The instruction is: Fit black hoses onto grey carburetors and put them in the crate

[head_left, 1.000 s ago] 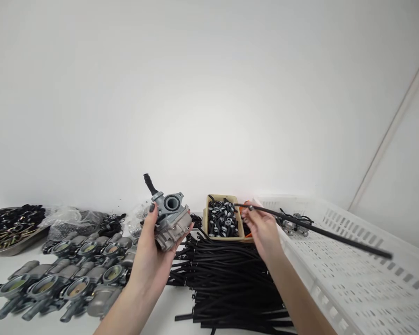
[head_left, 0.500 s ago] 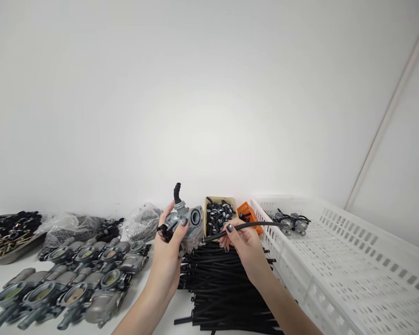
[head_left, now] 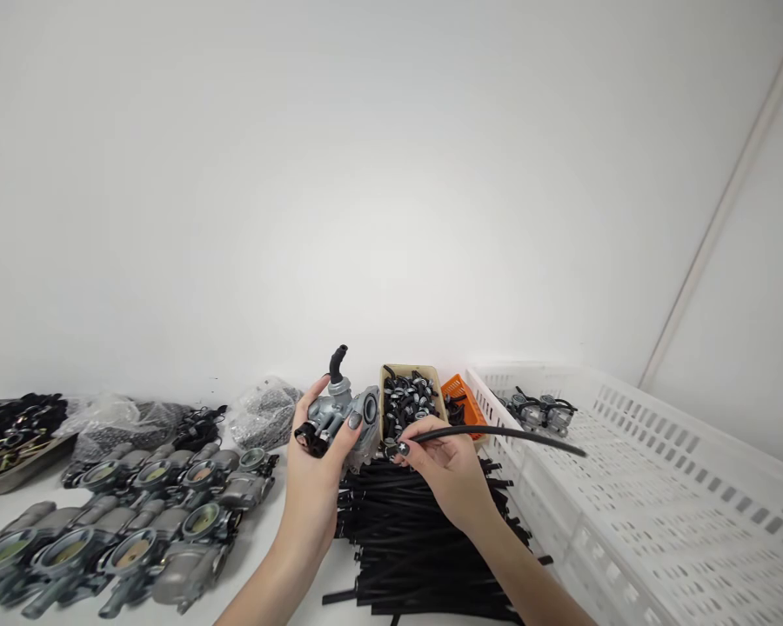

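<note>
Plain matte white wall [head_left: 391, 217] fills most of the view. White plastic crate [head_left: 652, 496] on the right, slotted sides and base, with finished-metal carbs [head_left: 541, 413] and black tubing in its far left corner. White table [head_left: 310, 578] under the rest. Hose pile [head_left: 424, 556] in the middle: matte black tubes, mostly lying crosswise. Left side has two rows of grey cast carbs [head_left: 69, 552], round open mouths, stubby spouts. Behind them: metal tray [head_left: 58, 454] of black and brass-coloured bits, clear crinkled bags [head_left: 261, 413] of small parts. Cream bin [head_left: 411, 369] past the hose pile holds black-and-silver pieces; orange basket [head_left: 473, 409] beside it, mesh-sided.

Held carb [head_left: 339, 409] is up over the table, left of the bin: silver-grey cast body, round bore, ribbed black elbow on top. Left hand [head_left: 319, 461] wraps it, thumb on the front. Right hand [head_left: 447, 465] pinches the held hose [head_left: 515, 431], smooth black rubber, fingers narrow near its end. That end sits by the carb's lower right; can't tell if it's touching.

Vs 1.0 s ago: carb is turned, elbow now leans right, not left. Hose was straight and apart from the carb; now it's bowed, near end at the carb.
</note>
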A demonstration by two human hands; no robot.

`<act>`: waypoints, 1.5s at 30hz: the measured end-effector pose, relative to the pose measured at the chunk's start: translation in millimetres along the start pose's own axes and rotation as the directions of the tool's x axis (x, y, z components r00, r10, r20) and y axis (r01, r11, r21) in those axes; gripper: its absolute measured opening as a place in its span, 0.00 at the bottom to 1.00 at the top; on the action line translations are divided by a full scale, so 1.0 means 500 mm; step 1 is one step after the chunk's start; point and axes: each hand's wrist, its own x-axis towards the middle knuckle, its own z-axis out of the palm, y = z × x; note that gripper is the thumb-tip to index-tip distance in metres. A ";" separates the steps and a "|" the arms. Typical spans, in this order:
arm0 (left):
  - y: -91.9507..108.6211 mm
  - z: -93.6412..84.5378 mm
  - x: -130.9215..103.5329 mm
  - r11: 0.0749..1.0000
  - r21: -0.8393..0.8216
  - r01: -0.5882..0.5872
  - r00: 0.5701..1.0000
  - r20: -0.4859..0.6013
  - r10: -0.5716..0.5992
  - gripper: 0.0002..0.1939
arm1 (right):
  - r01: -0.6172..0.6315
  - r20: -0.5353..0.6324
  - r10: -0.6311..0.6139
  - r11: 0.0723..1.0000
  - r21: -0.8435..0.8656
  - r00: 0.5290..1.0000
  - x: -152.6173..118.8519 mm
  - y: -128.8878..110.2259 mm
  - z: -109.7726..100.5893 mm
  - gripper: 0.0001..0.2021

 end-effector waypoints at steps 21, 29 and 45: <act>-0.029 0.006 -0.004 1.000 -0.016 -0.014 0.996 -0.083 0.012 0.41 | -0.097 -0.050 0.102 0.990 0.102 0.993 -0.007 0.029 0.040 0.19; -0.030 0.007 0.001 0.980 -0.107 0.166 0.986 0.009 -0.166 0.46 | -0.153 -0.136 0.206 0.932 0.328 0.969 0.037 0.004 -0.023 0.23; -0.075 -0.009 -0.009 0.537 0.713 -0.450 0.858 0.513 0.038 0.19 | 0.037 0.151 0.026 0.917 -0.398 0.988 0.025 -0.055 -0.087 0.06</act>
